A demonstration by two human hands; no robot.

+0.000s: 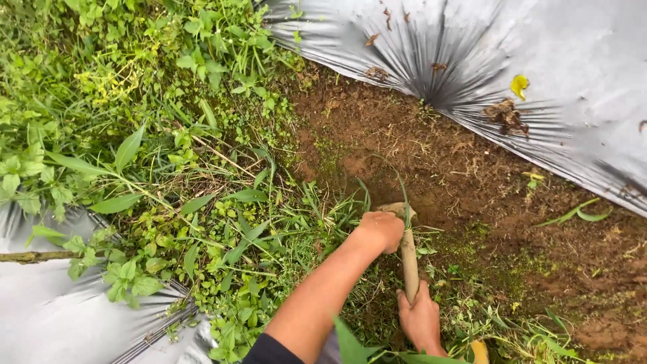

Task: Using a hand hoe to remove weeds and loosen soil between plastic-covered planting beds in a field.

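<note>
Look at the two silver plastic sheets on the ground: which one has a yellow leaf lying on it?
The large sheet at the upper right, beyond the bare soil; the yellow leaf sits on it. The lower-left sheet has only green weeds at its edge.

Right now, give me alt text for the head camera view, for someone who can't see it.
A person's left hand and right hand grip a wooden tool handle at the edge of bare brown soil. Green weeds fill the left side, and silver plastic sheeting borders the soil.

head cam | looks steeply down | close over soil (431, 155) & weeds (168, 168)
</note>
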